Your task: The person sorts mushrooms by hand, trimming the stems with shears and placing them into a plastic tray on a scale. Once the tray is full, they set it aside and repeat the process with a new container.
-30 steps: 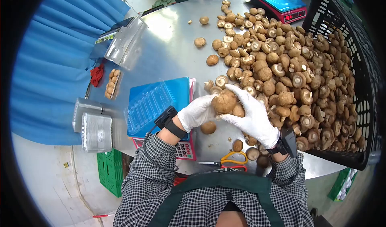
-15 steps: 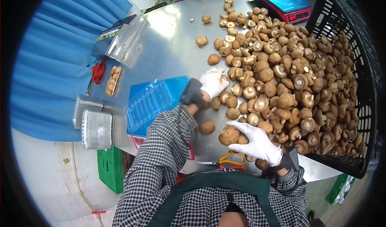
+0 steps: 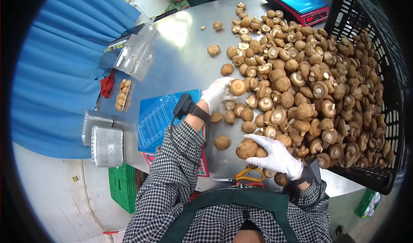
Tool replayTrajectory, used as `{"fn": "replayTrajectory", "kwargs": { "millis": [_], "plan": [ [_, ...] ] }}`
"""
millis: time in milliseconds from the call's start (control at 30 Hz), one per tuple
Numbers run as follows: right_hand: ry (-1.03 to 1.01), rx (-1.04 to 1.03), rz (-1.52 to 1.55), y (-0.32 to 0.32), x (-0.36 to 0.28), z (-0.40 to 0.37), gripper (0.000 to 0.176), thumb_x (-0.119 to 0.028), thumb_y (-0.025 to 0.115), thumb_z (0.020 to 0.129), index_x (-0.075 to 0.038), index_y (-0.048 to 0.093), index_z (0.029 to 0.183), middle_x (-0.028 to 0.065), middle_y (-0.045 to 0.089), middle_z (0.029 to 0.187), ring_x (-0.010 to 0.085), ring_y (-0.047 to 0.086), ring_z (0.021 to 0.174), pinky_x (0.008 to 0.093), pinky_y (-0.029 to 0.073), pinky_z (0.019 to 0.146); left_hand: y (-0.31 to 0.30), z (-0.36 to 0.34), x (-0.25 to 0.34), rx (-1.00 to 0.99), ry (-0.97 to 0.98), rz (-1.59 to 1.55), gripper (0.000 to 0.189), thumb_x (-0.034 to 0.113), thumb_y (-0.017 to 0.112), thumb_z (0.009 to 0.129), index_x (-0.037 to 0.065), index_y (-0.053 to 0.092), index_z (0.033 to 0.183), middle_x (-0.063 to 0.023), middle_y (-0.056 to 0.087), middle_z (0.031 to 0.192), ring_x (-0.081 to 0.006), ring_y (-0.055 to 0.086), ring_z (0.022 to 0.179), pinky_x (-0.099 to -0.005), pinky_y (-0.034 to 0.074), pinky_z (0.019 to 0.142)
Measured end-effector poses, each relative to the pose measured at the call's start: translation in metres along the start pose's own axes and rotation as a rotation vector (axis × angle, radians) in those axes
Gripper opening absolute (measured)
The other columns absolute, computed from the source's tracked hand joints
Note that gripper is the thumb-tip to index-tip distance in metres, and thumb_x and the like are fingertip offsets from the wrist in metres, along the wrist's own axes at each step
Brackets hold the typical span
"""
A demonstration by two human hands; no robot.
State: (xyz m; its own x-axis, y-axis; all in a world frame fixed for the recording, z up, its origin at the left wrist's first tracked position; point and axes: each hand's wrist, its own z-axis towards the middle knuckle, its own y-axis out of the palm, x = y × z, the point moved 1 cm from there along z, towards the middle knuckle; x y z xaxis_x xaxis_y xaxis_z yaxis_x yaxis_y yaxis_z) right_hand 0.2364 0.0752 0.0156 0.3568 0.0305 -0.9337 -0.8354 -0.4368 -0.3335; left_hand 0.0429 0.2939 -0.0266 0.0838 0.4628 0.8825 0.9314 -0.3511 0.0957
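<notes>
My left hand (image 3: 217, 93), in a white glove, grips a mushroom (image 3: 237, 87) at the left border of the big mushroom pile (image 3: 292, 88). Lower down, my right hand (image 3: 277, 157), also gloved, is closed on mushrooms (image 3: 247, 149), a large brown cap showing foremost. A lone mushroom (image 3: 222, 142) lies on the metal table (image 3: 180, 58) between my forearms. Left of my left wrist, a clear plastic tray (image 3: 157, 116) rests on the blue top of a scale (image 3: 146, 135). Orange-handled scissors (image 3: 249, 174) lie near the table's front edge.
A black crate (image 3: 389, 114) lies tipped at the right, mushrooms spilling from it. Behind the pile stands a second scale (image 3: 299, 2). At the left are a packed mushroom tray (image 3: 123, 95), a red cloth (image 3: 107, 85) and stacked clear trays (image 3: 106, 146).
My left hand has turned and drawn slightly left and down, and a mushroom now shows plainly in its fingers. My right hand holds its mushrooms in nearly the same place.
</notes>
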Motion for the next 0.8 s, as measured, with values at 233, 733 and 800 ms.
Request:
{"fn": "replayTrajectory", "kwargs": {
  "millis": [233,733,800],
  "plan": [
    [0.005,-0.021,-0.02,-0.001,-0.004,-0.002,0.07,-0.048,0.071,0.081,-0.011,0.049,0.136,0.0192,0.058,0.129,0.0352,0.058,0.117,0.0393,0.046,0.099,-0.007,0.037,-0.04,0.099,0.077,0.097,0.026,0.02,0.047,0.094,0.005,0.062,0.109,-0.0094,0.065,0.101,-0.022,0.065,0.089,-0.0384,0.055,0.079],
    [0.026,-0.004,-0.001,-0.001,0.007,-0.004,0.073,-0.053,0.068,0.081,-0.012,0.048,0.137,0.02,0.058,0.128,0.036,0.057,0.118,0.0396,0.046,0.1,0.038,0.028,-0.035,0.087,0.552,1.193,0.07,0.031,0.065,0.081,0.009,0.035,0.139,-0.023,0.046,0.134,-0.0415,0.052,0.118,-0.0449,0.044,0.097],
    [0.02,-0.014,0.003,0.001,0.008,-0.001,0.073,-0.053,0.068,0.081,-0.012,0.048,0.138,0.0201,0.058,0.129,0.036,0.057,0.118,0.0397,0.046,0.1,0.038,0.029,-0.032,0.087,0.515,1.153,0.072,0.032,0.068,0.079,0.009,0.035,0.139,-0.0232,0.047,0.132,-0.0416,0.052,0.117,-0.0453,0.045,0.097]
  ]
}}
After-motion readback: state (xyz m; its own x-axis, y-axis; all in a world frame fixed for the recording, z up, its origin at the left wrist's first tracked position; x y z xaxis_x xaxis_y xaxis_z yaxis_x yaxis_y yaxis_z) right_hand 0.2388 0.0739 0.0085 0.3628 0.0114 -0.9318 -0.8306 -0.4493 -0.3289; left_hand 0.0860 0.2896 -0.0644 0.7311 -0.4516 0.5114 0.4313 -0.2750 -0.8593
